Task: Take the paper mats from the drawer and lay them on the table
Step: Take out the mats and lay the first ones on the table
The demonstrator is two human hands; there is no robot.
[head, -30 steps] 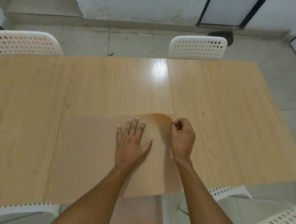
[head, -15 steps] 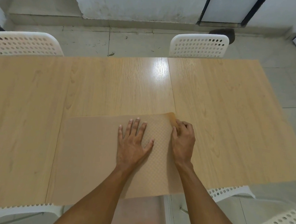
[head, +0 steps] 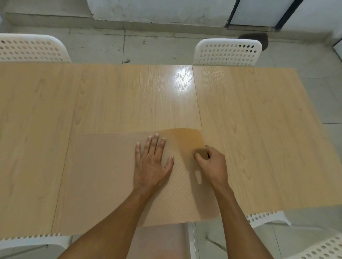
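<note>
Tan paper mats (head: 104, 175) lie in a flat stack on the wooden table (head: 265, 134), reaching its near edge. My left hand (head: 151, 164) presses flat on the stack with fingers spread. My right hand (head: 212, 165) pinches the right edge of the top mat, whose far right corner (head: 185, 139) is lifted and curls up, looking darker orange. A dotted texture shows on the mat between my hands. No drawer is in view.
White perforated chairs stand around the table: one at the far left (head: 27, 48), one at the far middle (head: 227, 52), others at the near right (head: 318, 256) and near left (head: 21, 244). Tiled floor and a wall lie beyond.
The top mat's far right corner, pressed down half a second ago, is lifted again. My right hand has shifted slightly nearer along the mat's right edge. My left hand stays put.
</note>
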